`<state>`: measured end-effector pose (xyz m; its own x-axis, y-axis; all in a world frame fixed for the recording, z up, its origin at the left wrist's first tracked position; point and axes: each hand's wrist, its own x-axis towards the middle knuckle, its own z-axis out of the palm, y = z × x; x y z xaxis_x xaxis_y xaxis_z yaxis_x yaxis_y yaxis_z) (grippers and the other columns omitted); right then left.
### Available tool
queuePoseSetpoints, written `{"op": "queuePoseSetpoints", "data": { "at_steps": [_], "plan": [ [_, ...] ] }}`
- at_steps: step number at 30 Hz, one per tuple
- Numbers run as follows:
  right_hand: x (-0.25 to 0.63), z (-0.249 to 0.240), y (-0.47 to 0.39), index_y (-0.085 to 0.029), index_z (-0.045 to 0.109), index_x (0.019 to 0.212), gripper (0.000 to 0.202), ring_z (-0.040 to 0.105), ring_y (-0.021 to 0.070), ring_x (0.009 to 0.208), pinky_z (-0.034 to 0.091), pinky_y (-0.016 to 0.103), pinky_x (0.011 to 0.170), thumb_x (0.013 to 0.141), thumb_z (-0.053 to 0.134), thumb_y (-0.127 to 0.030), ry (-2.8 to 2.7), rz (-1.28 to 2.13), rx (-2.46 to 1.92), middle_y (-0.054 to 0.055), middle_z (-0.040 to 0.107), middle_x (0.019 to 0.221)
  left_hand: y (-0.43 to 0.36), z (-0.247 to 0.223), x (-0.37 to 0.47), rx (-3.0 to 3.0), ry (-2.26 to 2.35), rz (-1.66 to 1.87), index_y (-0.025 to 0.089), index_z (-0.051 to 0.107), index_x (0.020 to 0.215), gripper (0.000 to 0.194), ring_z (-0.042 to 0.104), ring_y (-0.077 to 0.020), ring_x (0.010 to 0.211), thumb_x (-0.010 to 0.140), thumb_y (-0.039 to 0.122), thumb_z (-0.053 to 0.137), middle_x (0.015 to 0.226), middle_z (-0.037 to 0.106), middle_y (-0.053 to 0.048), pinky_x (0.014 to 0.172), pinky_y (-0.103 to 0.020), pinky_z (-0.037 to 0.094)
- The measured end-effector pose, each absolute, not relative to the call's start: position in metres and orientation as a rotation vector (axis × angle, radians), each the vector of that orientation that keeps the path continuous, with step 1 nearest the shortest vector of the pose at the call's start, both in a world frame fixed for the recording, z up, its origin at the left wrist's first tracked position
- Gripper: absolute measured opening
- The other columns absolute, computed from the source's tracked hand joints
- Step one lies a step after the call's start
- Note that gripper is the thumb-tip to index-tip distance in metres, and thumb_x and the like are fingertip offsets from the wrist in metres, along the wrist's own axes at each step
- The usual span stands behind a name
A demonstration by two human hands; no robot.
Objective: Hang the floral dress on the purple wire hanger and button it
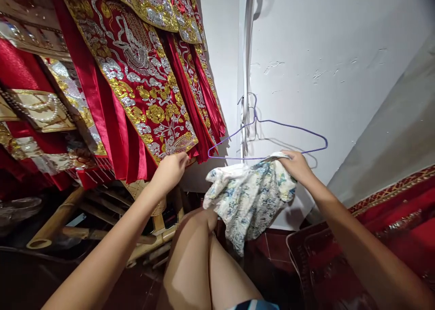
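My right hand (296, 166) is closed on the upper edge of a white floral garment (254, 196) with blue and green print; its cloth hangs down in loose folds. Right behind that edge runs the bottom bar of a purple wire hanger (288, 124). The hanger's hook is up against a pale strap (247, 51) on the wall. To the left, my left hand (172, 169) is closed with curled fingers, near the lower hem of a red embroidered costume (149, 88). Its palm faces away, so anything in its fingers is hidden.
A white wall (322, 74) with peeling paint stands ahead. Bamboo poles (64, 215) form a rack at lower left. Red trimmed fabric (401, 219) lies at the right. My bare knees (193, 237) are below the garment, above a dark tiled floor.
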<state>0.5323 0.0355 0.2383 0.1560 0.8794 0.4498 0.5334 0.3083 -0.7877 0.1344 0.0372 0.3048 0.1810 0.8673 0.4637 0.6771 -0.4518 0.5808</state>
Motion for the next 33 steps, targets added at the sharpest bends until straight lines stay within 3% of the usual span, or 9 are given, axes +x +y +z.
{"op": "queuePoseSetpoints", "data": {
  "at_steps": [3, 6, 11, 13, 17, 24, 26, 29, 33],
  "plan": [
    [0.533, 0.25, 0.019, -0.018, 0.067, 0.069, 0.02, 0.045, 0.0159, 0.058, 0.031, 0.026, 0.055, 0.071, 0.054, -0.033, -1.531, 0.474, -1.396, 0.0, 0.057, 0.062, 0.034, 0.303, 0.143, 2.174, 1.401, 0.93, 0.019, 0.061, 0.076, 0.027, 0.06, -0.0181, 0.054, 0.092, 0.039, 0.053, 0.062, 0.064, -0.002, 0.057, -0.03, 0.047],
    [0.522, 0.259, 0.011, -0.018, 0.065, 0.067, 0.02, 0.046, 0.0152, 0.057, 0.032, 0.026, 0.054, 0.07, 0.053, -0.033, -1.551, 0.54, -1.381, 0.0, 0.058, 0.063, 0.031, 0.275, 0.171, 2.15, 1.269, 0.707, 0.017, 0.068, 0.09, 0.028, 0.067, -0.0201, 0.067, 0.084, 0.043, 0.063, 0.082, 0.073, -0.006, 0.064, -0.031, 0.053],
    [0.511, 0.258, 0.004, -0.018, 0.064, 0.066, 0.02, 0.048, 0.0152, 0.059, 0.034, 0.025, 0.056, 0.071, 0.051, -0.032, -1.526, 0.593, -1.382, -0.001, 0.057, 0.062, 0.024, 0.189, 0.246, 2.006, 1.04, 0.755, 0.018, 0.048, 0.14, 0.071, 0.062, -0.0165, 0.079, 0.076, 0.034, 0.073, 0.124, 0.065, -0.013, 0.08, -0.032, 0.051],
    [0.511, 0.257, 0.001, -0.018, 0.063, 0.066, 0.02, 0.046, 0.0149, 0.059, 0.033, 0.025, 0.056, 0.071, 0.05, -0.031, -1.521, 0.582, -1.376, -0.001, 0.055, 0.061, 0.017, 0.159, 0.274, 1.987, 0.976, 0.726, 0.017, 0.052, 0.131, 0.056, 0.057, -0.0129, 0.073, 0.081, 0.036, 0.068, 0.121, 0.063, -0.011, 0.075, -0.029, 0.05],
    [0.512, 0.257, -0.002, -0.018, 0.062, 0.067, 0.02, 0.045, 0.0144, 0.058, 0.032, 0.025, 0.055, 0.073, 0.05, -0.032, -1.525, 0.548, -1.416, -0.002, 0.051, 0.059, -0.002, 0.131, 0.303, 2.056, 0.939, 0.454, 0.016, 0.059, 0.086, 0.02, 0.048, -0.011, 0.062, 0.09, 0.034, 0.054, 0.075, 0.056, 0.001, 0.06, -0.022, 0.043],
    [0.527, 0.258, -0.002, -0.019, 0.06, 0.063, 0.019, 0.047, 0.0163, 0.062, 0.032, 0.026, 0.058, 0.072, 0.048, -0.031, -1.541, 0.273, -1.533, -0.002, 0.051, 0.058, 0.01, 0.183, 0.233, 2.187, 1.388, 0.211, 0.019, 0.061, 0.065, 0.006, 0.065, -0.0231, 0.07, 0.071, 0.018, 0.064, 0.069, 0.068, -0.006, 0.069, -0.031, 0.049],
    [0.53, 0.26, -0.001, -0.02, 0.055, 0.059, 0.019, 0.044, 0.0157, 0.06, 0.03, 0.026, 0.057, 0.072, 0.047, -0.031, -1.545, 0.234, -1.553, -0.002, 0.046, 0.056, 0.026, 0.214, 0.204, 2.216, 1.633, 0.31, 0.02, 0.067, 0.081, 0.012, 0.068, -0.032, 0.092, 0.075, 0.016, 0.058, 0.102, 0.074, -0.016, 0.082, -0.04, 0.05],
    [0.527, 0.262, 0.0, -0.02, 0.052, 0.057, 0.021, 0.042, 0.015, 0.059, 0.03, 0.026, 0.056, 0.073, 0.048, -0.033, -1.536, 0.25, -1.52, -0.003, 0.042, 0.055, 0.048, 0.261, 0.178, 2.289, 1.841, 0.52, 0.02, 0.067, 0.101, 0.029, 0.062, -0.0347, 0.116, 0.08, 0.012, 0.049, 0.147, 0.054, -0.017, 0.097, -0.045, 0.046],
    [0.515, 0.261, -0.001, -0.02, 0.053, 0.058, 0.022, 0.044, 0.015, 0.06, 0.032, 0.025, 0.056, 0.074, 0.051, -0.033, -1.5, 0.303, -1.477, -0.003, 0.046, 0.056, 0.065, 0.304, 0.185, 2.391, 1.623, 0.922, 0.02, 0.07, 0.111, 0.039, 0.068, -0.0297, 0.104, 0.085, 0.014, 0.042, 0.118, 0.073, -0.011, 0.092, -0.038, 0.049]
  ]
}}
